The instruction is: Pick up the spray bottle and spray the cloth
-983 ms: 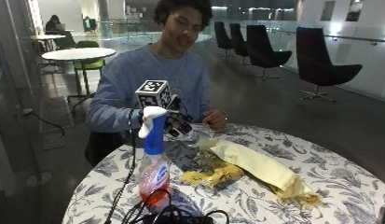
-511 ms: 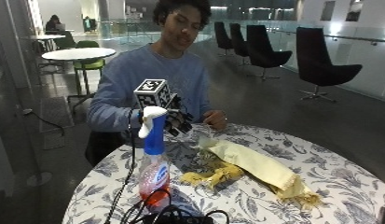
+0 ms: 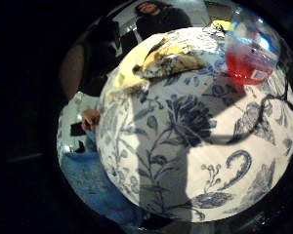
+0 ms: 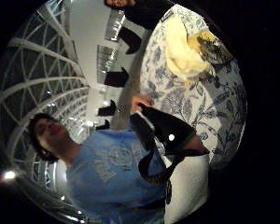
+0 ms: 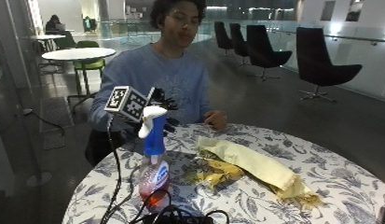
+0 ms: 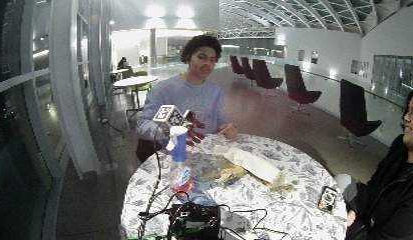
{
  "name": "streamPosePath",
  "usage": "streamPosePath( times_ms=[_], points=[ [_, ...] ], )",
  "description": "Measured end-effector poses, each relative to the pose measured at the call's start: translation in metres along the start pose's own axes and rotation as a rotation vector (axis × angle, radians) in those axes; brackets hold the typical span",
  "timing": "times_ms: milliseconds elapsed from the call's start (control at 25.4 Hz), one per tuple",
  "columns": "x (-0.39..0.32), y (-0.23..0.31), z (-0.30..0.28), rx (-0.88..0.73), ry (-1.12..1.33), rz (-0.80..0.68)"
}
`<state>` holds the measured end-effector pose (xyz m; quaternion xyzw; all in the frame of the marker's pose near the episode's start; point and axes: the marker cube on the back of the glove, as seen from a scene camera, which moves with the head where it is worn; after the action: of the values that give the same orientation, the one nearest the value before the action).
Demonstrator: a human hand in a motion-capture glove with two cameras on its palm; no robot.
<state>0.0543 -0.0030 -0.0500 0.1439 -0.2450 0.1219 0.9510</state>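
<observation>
The spray bottle (image 5: pixel 152 161) is seen standing upright on the floral table (image 5: pixel 341 182), with red liquid in its base. The gloved right hand (image 5: pixel 160 116) is held in the air just behind the bottle's white nozzle, apart from it; most of the hand is hidden by the nozzle, so the set of its fingers cannot be told. The yellow cloth (image 5: pixel 254 165) is spread on the table beside the bottle. The bare hand (image 5: pixel 214 119) is rested at the table's far edge.
</observation>
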Motion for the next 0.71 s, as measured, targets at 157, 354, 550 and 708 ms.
streamPosePath(
  times_ms=[157,354,550,708],
  points=[
    [0.023,-0.008,-0.030,0.123,-0.125,0.126],
    [0.064,-0.030,-0.057,0.297,-0.157,0.283],
    [0.092,-0.061,-0.075,0.440,-0.124,0.419],
    [0.106,-0.083,-0.076,0.503,-0.110,0.461]
  ],
)
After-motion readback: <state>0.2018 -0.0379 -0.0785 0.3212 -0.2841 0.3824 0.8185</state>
